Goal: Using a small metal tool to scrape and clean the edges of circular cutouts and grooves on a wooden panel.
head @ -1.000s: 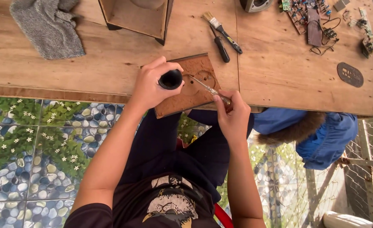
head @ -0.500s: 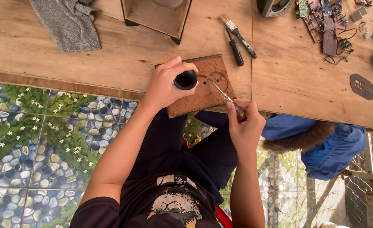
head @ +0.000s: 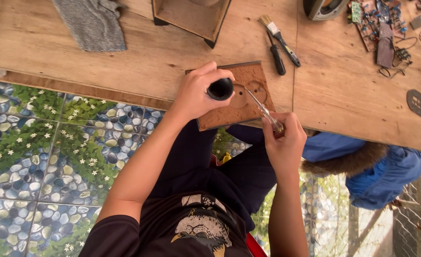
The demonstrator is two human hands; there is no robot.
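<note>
- The left hand [head: 196, 95] wraps around a small round black part [head: 220, 88], hiding most of it; what it is stays unclear.
- The right hand [head: 282, 138] pinches the clear handle of a thin metal screwdriver [head: 263, 110], its tip on a flat brown fibreboard panel with two round cut-outs [head: 248, 97].
- The panel lies at the near edge of the worn plywood counter [head: 124, 62], overhanging it above the person's lap.
- A grey cloth [head: 92, 24], an open wooden box [head: 191, 14] and a circuit board [head: 379, 19] are cut off at the top.
- A small paintbrush [head: 279, 38] and a black-handled tool [head: 277, 56] lie just beyond the panel; bare board lies left of it.
- Below is a pebble-and-flower patterned floor [head: 39, 143].
</note>
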